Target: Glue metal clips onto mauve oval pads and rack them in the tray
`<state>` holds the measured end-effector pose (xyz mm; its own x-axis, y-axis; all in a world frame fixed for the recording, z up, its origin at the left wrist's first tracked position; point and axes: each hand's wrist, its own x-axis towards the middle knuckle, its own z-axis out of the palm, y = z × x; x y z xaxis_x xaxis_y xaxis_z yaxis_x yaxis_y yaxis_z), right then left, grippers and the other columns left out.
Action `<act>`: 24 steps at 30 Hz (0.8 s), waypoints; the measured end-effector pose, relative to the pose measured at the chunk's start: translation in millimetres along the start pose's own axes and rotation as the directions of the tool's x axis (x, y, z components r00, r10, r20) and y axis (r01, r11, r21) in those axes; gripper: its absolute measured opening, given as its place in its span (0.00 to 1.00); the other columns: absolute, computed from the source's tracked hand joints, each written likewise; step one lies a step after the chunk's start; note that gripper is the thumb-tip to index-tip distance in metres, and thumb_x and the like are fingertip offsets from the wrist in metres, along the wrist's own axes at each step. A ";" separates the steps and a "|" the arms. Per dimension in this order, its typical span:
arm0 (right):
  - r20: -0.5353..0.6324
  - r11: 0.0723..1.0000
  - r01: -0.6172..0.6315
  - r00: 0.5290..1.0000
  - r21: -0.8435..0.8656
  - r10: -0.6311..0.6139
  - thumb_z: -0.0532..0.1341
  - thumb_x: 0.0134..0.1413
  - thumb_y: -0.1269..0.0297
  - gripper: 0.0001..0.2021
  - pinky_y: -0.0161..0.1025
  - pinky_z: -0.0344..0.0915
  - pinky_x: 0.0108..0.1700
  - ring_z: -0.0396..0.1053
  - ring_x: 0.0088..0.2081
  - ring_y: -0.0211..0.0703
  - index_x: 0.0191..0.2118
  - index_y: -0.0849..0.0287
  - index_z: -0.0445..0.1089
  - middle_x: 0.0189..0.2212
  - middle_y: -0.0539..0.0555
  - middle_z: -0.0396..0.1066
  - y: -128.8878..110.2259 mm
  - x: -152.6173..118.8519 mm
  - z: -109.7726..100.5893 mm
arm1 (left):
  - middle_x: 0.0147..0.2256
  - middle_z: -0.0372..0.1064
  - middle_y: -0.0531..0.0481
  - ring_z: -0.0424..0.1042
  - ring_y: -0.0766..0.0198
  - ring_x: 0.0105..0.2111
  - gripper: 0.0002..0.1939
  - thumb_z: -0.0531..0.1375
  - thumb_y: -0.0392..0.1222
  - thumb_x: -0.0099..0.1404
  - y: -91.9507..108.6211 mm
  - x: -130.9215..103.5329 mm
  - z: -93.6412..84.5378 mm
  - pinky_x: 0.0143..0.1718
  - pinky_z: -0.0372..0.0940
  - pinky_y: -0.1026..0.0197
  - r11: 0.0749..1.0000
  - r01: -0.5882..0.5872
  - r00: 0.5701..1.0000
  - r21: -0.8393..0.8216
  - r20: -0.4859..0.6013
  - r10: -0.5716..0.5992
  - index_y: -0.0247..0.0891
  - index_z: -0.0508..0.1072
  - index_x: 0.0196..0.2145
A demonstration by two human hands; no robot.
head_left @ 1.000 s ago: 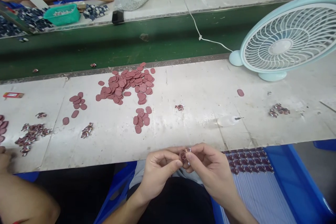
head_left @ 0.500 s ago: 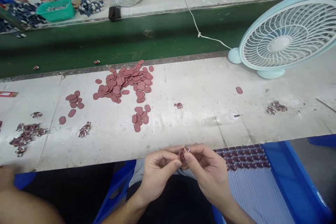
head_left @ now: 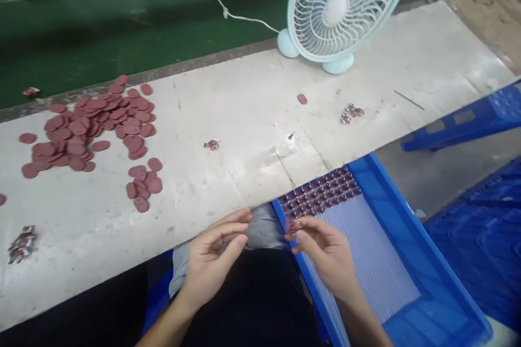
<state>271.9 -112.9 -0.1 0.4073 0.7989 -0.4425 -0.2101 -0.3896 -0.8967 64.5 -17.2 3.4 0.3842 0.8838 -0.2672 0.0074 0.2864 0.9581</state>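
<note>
My left hand (head_left: pixel 215 257) hovers in front of the table edge with thumb and fingers apart, and nothing shows between them. To its right, my right hand (head_left: pixel 323 252) pinches a small dark red piece (head_left: pixel 291 226), blurred by motion, between thumb and fingertips. Just beyond that hand lies a blue tray (head_left: pixel 378 190) with a ribbed white lining (head_left: pixel 370 249). Rows of small dark red pieces with shiny metal bits (head_left: pixel 321 193) fill the tray's far end.
On the white table (head_left: pixel 228 97) lie a heap of flat red oval discs (head_left: pixel 93 124), a smaller disc group (head_left: pixel 144 184) and little clusters of small brown-red parts (head_left: pixel 22 244). A light blue fan (head_left: pixel 336 11) stands at the back, before a green strip (head_left: pixel 134 27). Blue stools (head_left: pixel 468 114) are at right.
My hands have come apart; the left has opened and the right keeps the small piece, now nearer the tray. My view has turned right, showing more of the tray.
</note>
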 end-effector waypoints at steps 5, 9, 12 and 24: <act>-0.291 0.954 -0.084 0.957 -0.287 -0.003 0.65 0.54 0.53 0.14 0.43 0.76 0.40 0.78 0.38 0.47 0.42 0.56 0.76 0.38 0.57 0.79 74.6 -7.0 -78.5 | 0.46 0.77 0.44 0.78 0.53 0.44 0.05 0.63 0.36 0.64 1.2 -5.6 -23.5 0.43 0.76 0.57 0.972 -0.073 0.985 0.224 -0.139 0.106 0.39 0.79 0.38; -0.212 0.930 -0.082 0.977 -0.358 0.004 0.64 0.53 0.57 0.11 0.44 0.73 0.44 0.77 0.37 0.48 0.36 0.57 0.79 0.37 0.57 0.80 112.1 -8.4 -84.3 | 0.40 0.79 0.49 0.80 0.58 0.36 0.06 0.65 0.41 0.62 -2.7 -20.7 -52.5 0.43 0.75 0.61 0.875 -0.008 0.998 0.484 -0.054 0.039 0.41 0.79 0.38; -0.152 0.929 -0.038 0.988 -0.367 -0.020 0.60 0.58 0.60 0.11 0.42 0.69 0.48 0.76 0.40 0.46 0.40 0.55 0.79 0.38 0.55 0.80 117.6 -8.2 -72.1 | 0.42 0.79 0.50 0.79 0.55 0.40 0.09 0.66 0.48 0.60 -12.5 -32.7 -73.2 0.44 0.75 0.61 0.669 -0.030 0.993 0.742 0.101 -0.067 0.45 0.80 0.39; -0.097 0.928 0.028 0.993 -0.373 -0.069 0.58 0.61 0.63 0.11 0.41 0.67 0.49 0.76 0.41 0.45 0.40 0.50 0.79 0.38 0.49 0.80 111.4 -3.2 -62.6 | 0.48 0.76 0.49 0.78 0.54 0.41 0.16 0.60 0.54 0.64 -50.4 -90.9 -110.7 0.45 0.74 0.58 0.408 0.049 0.914 0.912 0.124 -0.386 0.49 0.79 0.46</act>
<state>302.8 -187.6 -99.1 0.5053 0.7757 -0.3781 0.1479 -0.5096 -0.8476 -72.9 -71.0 -32.0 0.4628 0.6513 -0.6014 0.8634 -0.1775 0.4722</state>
